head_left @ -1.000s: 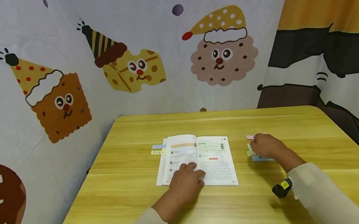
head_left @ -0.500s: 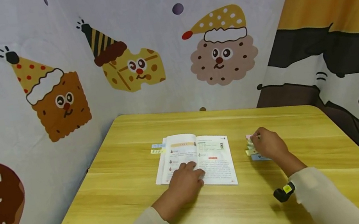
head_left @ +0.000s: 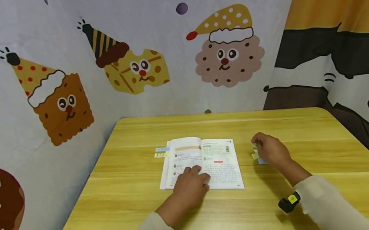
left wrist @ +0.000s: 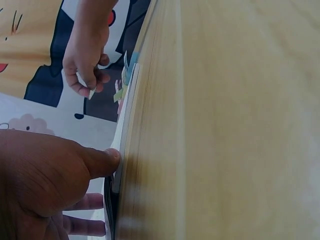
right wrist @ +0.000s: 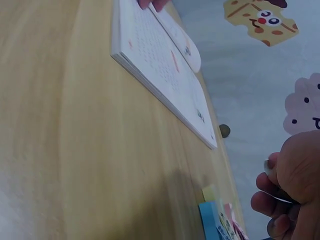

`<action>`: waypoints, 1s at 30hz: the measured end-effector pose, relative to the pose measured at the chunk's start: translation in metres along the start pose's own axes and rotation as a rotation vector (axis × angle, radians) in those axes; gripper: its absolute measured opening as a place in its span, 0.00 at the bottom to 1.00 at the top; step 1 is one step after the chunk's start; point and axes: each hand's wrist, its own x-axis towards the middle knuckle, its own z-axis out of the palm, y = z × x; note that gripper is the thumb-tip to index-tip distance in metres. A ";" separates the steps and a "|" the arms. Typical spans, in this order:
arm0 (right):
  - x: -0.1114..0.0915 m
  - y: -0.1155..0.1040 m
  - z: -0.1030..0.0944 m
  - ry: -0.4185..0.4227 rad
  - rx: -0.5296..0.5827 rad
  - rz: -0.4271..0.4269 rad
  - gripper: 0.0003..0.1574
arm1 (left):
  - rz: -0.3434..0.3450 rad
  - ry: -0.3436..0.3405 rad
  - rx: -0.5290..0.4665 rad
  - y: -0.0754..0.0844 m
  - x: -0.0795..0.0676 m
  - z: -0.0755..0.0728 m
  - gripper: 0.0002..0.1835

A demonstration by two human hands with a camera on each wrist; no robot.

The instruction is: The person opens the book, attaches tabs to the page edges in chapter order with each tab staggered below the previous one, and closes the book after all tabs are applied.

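Note:
An open book [head_left: 222, 178] lies on the table, with printed text on both pages. My left hand [head_left: 190, 187] rests on its lower middle with the fingers spread; in the left wrist view the thumb lies at the book's edge. My right hand [head_left: 274, 150] is raised over a group of coloured sticky tabs [right wrist: 214, 220] to the right of the book. Between its thumb and fingertips it pinches a small pale sticky tab [left wrist: 91, 93], mostly hidden by the fingers. Blue, yellow and pink tabs stay below the hand, partly covered by it in the head view.
A blue tab [head_left: 162, 149] and a yellow tab [head_left: 161, 155] stick out from the book's left edge. The wooden table [head_left: 122, 223] stands against a printed cloth [head_left: 182, 103] at the back and sides. Dark cameras are strapped to both wrists.
My right hand has lifted off the group of tabs and shifted slightly left, pinching a small tab. The left hand stays on the book.

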 end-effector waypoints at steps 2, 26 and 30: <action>-0.001 -0.002 0.003 -0.019 0.017 -0.012 0.15 | 0.000 0.002 0.002 0.000 0.000 -0.001 0.14; -0.011 -0.022 0.037 -0.060 0.087 -0.048 0.10 | 0.002 -0.009 -0.001 0.000 0.000 -0.002 0.15; -0.011 -0.022 0.040 -0.072 0.096 -0.040 0.11 | 0.004 -0.013 -0.006 0.000 0.000 -0.003 0.15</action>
